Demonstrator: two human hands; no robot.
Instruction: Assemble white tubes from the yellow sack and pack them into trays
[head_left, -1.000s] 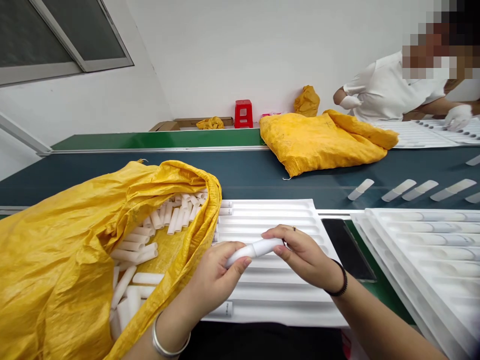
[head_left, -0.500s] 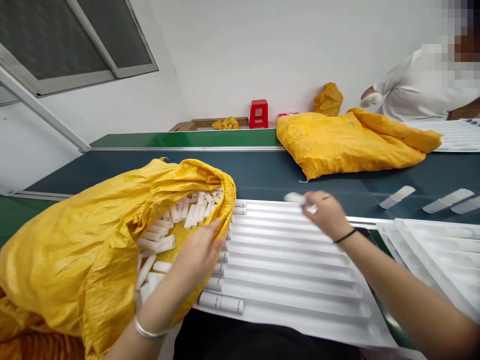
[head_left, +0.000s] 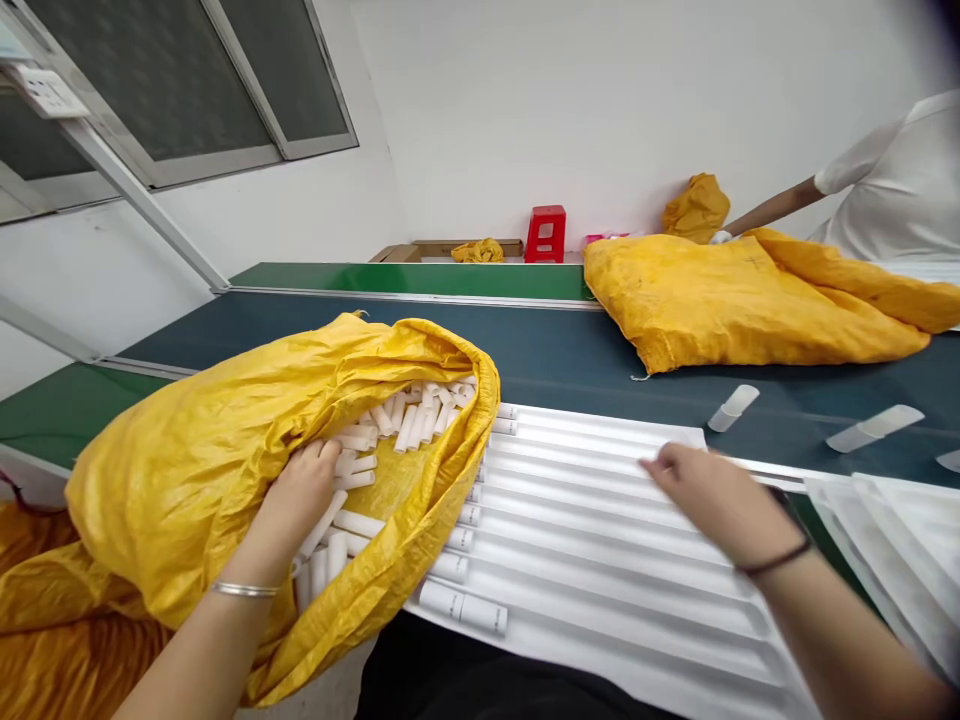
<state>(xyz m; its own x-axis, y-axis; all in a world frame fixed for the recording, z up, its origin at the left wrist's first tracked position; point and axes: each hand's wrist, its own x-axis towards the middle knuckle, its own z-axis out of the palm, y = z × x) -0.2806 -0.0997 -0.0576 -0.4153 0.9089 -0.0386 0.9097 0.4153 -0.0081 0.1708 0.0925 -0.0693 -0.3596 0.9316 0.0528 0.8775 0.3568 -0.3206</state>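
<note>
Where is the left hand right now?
In the head view, the left hand is on the left, at the open mouth of the near yellow sack, beside the white tubes.

Yellow sack [head_left: 187, 450], white tubes [head_left: 412, 425]

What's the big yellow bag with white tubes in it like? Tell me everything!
The big, shiny yellow sack lies on its side, bulgy and wrinkly. It looks like thin plastic cloth. Its wide-open mouth has a folded rim and shows short white tubes jumbled inside. It lies partly over the dark blue belt and covers some of the ridged white tray. The left hand reaches into the mouth; whether it holds a tube is hidden.
</note>
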